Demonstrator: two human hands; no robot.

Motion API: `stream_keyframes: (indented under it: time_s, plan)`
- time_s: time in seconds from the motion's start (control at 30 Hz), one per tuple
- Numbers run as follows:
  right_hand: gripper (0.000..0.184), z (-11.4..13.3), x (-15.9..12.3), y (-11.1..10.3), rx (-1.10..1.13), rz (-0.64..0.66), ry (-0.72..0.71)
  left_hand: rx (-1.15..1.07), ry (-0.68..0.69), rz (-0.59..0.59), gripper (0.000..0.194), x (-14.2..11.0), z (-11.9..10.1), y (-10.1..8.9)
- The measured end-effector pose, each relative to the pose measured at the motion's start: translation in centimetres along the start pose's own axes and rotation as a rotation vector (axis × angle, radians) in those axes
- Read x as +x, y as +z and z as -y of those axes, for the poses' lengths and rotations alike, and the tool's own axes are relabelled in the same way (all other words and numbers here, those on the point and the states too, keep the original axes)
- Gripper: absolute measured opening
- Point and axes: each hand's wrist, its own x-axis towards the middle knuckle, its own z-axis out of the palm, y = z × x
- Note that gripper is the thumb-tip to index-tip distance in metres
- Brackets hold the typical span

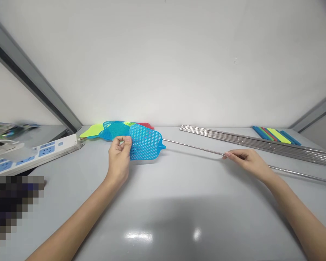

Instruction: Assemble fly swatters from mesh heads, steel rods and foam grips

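Observation:
My left hand point(118, 157) pinches the left edge of a blue perforated fly swatter head point(145, 143), holding it upright above the table. The head's short socket points right. Between the thumb and fingers of my right hand point(244, 161) is a thin metal rod point(195, 146), which slants down to the right past the wrist. The rod's left end appears near the head's right edge, above the socket; whether it touches the head I cannot tell. Behind my left hand lies a pile of more swatter heads point(115, 130) in blue, yellow-green and red.
A bundle of metal rods point(247, 143) lies along the back right. Behind it are several coloured plastic tubes point(277, 136). A white power strip point(47, 150) lies on the left. The grey table point(179, 206) meets a pale wall point(163, 65); grey frame posts stand at both sides.

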Motion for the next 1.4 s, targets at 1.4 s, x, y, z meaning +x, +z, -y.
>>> stream_keyframes:
  time_s: [1.4]
  plan:
    - [0.039,1.1,-0.8,-0.7,-0.004,-0.083,-0.050,0.046,-0.142,-0.175,0.014,0.6,1.4,-0.6]
